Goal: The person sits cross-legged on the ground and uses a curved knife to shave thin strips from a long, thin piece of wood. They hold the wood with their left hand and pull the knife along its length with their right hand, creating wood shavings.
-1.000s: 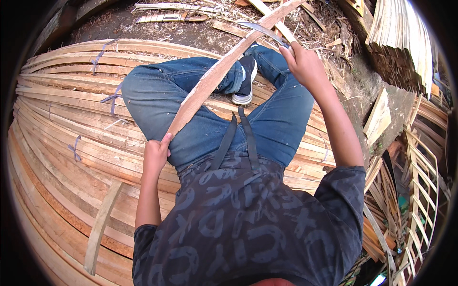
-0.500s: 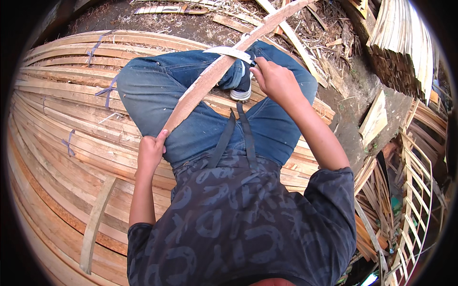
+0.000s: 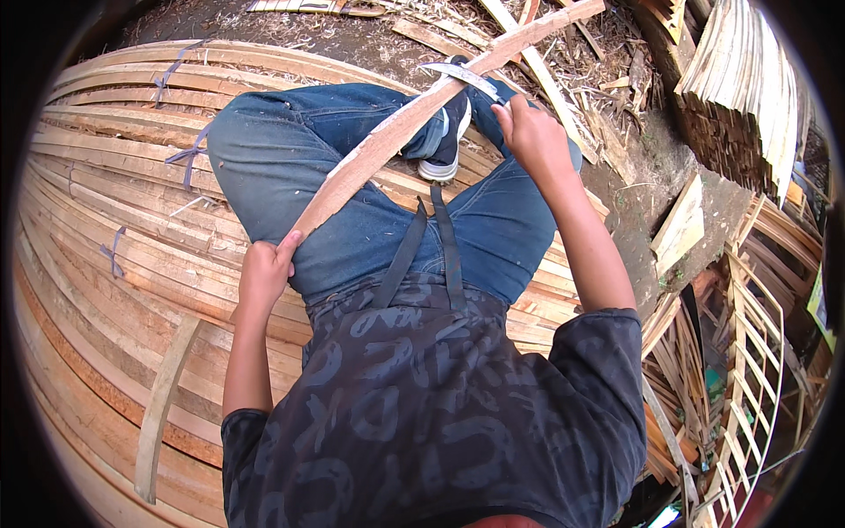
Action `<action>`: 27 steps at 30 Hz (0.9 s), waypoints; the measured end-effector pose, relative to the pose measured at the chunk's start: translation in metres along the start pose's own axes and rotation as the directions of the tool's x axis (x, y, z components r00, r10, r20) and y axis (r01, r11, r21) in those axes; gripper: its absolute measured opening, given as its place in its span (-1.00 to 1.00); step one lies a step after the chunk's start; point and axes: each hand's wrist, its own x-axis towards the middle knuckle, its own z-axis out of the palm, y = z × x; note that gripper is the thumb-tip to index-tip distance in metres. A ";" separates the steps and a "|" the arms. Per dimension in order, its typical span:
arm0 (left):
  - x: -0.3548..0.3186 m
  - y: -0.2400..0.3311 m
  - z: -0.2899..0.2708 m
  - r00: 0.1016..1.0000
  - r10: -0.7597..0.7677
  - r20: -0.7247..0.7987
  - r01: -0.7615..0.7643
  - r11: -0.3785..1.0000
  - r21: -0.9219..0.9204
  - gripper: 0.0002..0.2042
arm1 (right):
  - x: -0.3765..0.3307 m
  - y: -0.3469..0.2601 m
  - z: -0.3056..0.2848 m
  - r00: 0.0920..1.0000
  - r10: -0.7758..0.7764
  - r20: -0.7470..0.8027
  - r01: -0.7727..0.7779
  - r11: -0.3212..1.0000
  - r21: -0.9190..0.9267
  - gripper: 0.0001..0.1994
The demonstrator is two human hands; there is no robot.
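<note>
A long, rough-edged wooden board [image 3: 380, 143] slants across my lap, its near end at my left knee and its far end up and to the right. My left hand [image 3: 267, 269] is closed on the near end, thumb on top. In my right hand [image 3: 535, 141] is a knife with a curved, pale blade [image 3: 465, 77]; its handle is mostly hidden by my fingers. The blade lies across the upper part of the board, with its tip pointing left.
I sit cross-legged on bundled wooden strips [image 3: 132, 264] tied with purple cord [image 3: 189, 157]. A short loose slat [image 3: 167, 409] rests on them. Shavings [image 3: 581, 75] litter the ground ahead. Stacked thin boards [image 3: 744, 106] stand at right, above a slatted wooden frame [image 3: 753, 387].
My right hand and the knife have moved up and to the right, farther along the board. The left hand keeps its hold on the near end, shifted slightly left in the picture.
</note>
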 end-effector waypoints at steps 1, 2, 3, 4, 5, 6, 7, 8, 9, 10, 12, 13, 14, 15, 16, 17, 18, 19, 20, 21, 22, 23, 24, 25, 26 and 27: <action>0.000 0.001 0.000 1.000 -0.002 0.003 0.002 1.000 0.001 -0.29 | -0.002 -0.002 -0.003 1.000 0.008 0.015 -0.008 1.000 -0.013 -0.61; -0.002 0.000 -0.001 1.000 -0.016 0.008 0.016 1.000 0.007 -0.29 | -0.001 -0.006 -0.004 0.998 0.021 0.051 -0.023 0.999 0.034 -0.60; -0.003 0.002 -0.002 1.000 -0.025 0.008 0.025 1.000 0.005 -0.29 | -0.001 -0.007 -0.004 0.998 0.025 0.055 -0.027 0.999 0.035 -0.60; -0.002 0.003 -0.003 0.999 -0.034 0.007 0.034 0.999 0.002 -0.29 | -0.002 -0.008 -0.005 0.998 0.029 0.059 -0.032 0.999 0.037 -0.60; 0.000 0.003 -0.001 1.000 -0.016 0.008 0.016 1.000 -0.006 -0.29 | -0.004 -0.008 -0.006 0.997 0.033 0.063 -0.035 0.999 0.039 -0.61; 0.000 0.001 -0.001 1.000 -0.005 0.007 0.005 1.000 -0.010 -0.29 | -0.005 -0.010 -0.009 0.996 0.037 0.087 -0.043 0.997 0.064 -0.60; 0.000 -0.001 -0.001 1.000 0.006 0.006 -0.006 1.000 -0.014 -0.29 | -0.007 -0.013 -0.012 0.995 0.027 0.093 -0.035 0.997 0.075 -0.60; 0.000 -0.002 0.000 1.000 0.015 0.000 -0.015 1.000 -0.023 -0.29 | -0.009 -0.017 -0.014 0.995 0.018 0.099 -0.026 0.996 0.087 -0.60; 0.001 -0.002 0.002 1.000 0.025 -0.003 -0.025 0.999 -0.031 -0.29 | -0.012 -0.022 -0.017 0.994 0.010 0.106 -0.020 0.995 0.098 -0.60; 0.001 -0.003 0.002 0.999 0.035 -0.007 -0.035 0.999 -0.038 -0.29 | -0.014 -0.029 -0.020 0.991 -0.023 0.129 0.009 0.994 0.106 -0.60; 0.001 -0.004 0.002 1.000 0.029 -0.003 -0.029 0.999 -0.031 -0.29 | -0.017 -0.045 -0.022 0.986 -0.046 0.162 0.026 0.993 0.118 -0.60; 0.002 -0.004 0.002 1.000 0.027 0.000 -0.027 0.999 -0.028 -0.28 | -0.018 -0.049 -0.023 0.982 -0.056 0.178 0.034 0.992 0.124 -0.60; 0.002 -0.004 0.002 1.000 0.028 0.003 -0.028 0.999 -0.025 -0.28 | -0.021 -0.049 -0.019 0.985 -0.089 0.150 0.069 0.988 0.137 -0.59; 0.002 -0.005 0.002 1.000 0.024 0.003 -0.024 0.999 -0.025 -0.28 | -0.020 -0.048 -0.018 0.990 -0.074 0.123 0.061 0.993 0.103 -0.59; 0.001 -0.006 0.002 1.000 0.020 0.002 -0.020 0.999 -0.025 -0.28 | -0.016 -0.044 -0.018 0.994 -0.060 0.095 0.054 0.996 0.069 -0.59; 0.000 -0.006 0.002 1.000 0.021 -0.005 -0.021 0.999 -0.024 -0.28 | -0.012 -0.037 -0.017 0.997 -0.048 0.067 0.045 0.998 0.035 -0.59; -0.003 -0.003 0.002 1.000 0.020 -0.011 -0.021 0.999 -0.026 -0.28 | -0.002 -0.012 -0.014 1.000 0.007 -0.022 -0.008 0.999 -0.035 -0.59; -0.003 0.000 0.000 1.000 0.026 -0.011 -0.026 0.999 -0.025 -0.28 | 0.002 0.015 -0.010 0.999 -0.051 -0.010 0.051 0.997 -0.050 -0.60; -0.001 0.003 -0.002 1.000 0.024 0.007 -0.024 1.000 0.005 -0.28 | -0.004 0.020 -0.006 0.998 -0.054 -0.011 0.053 0.996 -0.070 -0.60; 0.002 0.008 -0.005 1.000 0.019 0.022 -0.019 0.999 0.033 -0.28 | -0.009 0.020 -0.003 0.998 -0.061 -0.012 0.060 0.994 -0.088 -0.60; 0.003 0.010 -0.007 0.999 0.013 0.037 -0.016 0.998 0.062 -0.28 | -0.012 0.017 0.001 1.000 -0.030 0.003 0.031 0.996 -0.080 -0.60; 0.002 0.008 -0.007 0.999 -0.001 0.039 -0.002 0.998 0.060 -0.28 | -0.016 0.011 0.005 1.000 0.001 0.018 0.001 0.997 -0.073 -0.60; 0.001 0.005 -0.006 0.999 -0.013 0.040 0.011 0.998 0.057 -0.28 | -0.016 0.006 0.007 0.999 0.032 0.031 -0.029 0.997 -0.068 -0.60; 0.001 0.004 -0.006 0.999 -0.025 0.041 0.023 0.998 0.054 -0.27 | -0.016 0.002 0.006 0.998 0.047 0.031 -0.044 0.997 -0.070 -0.61; 0.001 0.006 -0.005 0.999 -0.021 0.032 0.019 0.999 0.049 -0.27 | -0.014 -0.003 0.004 0.998 0.063 0.031 -0.060 0.996 -0.073 -0.61; -0.001 0.008 -0.006 0.999 -0.017 0.027 0.016 0.999 0.050 -0.27 | -0.015 -0.008 0.003 0.996 0.084 0.033 -0.081 0.994 -0.072 -0.61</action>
